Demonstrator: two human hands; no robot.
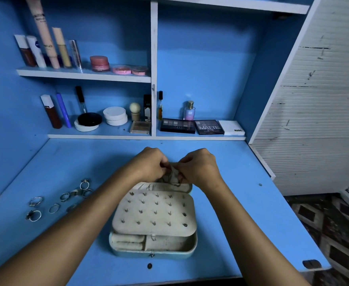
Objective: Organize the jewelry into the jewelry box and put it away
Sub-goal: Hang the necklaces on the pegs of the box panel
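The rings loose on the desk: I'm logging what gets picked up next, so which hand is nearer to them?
Left. The left hand is over the far end of the jewelry box, on the side where the rings lie; the right hand is beside it, farther from them.

One head-worn wide-angle view looked forward and down from close above the surface. The fingers sat mid-frame, shelves rose beyond them, and forearms entered from the bottom edge.
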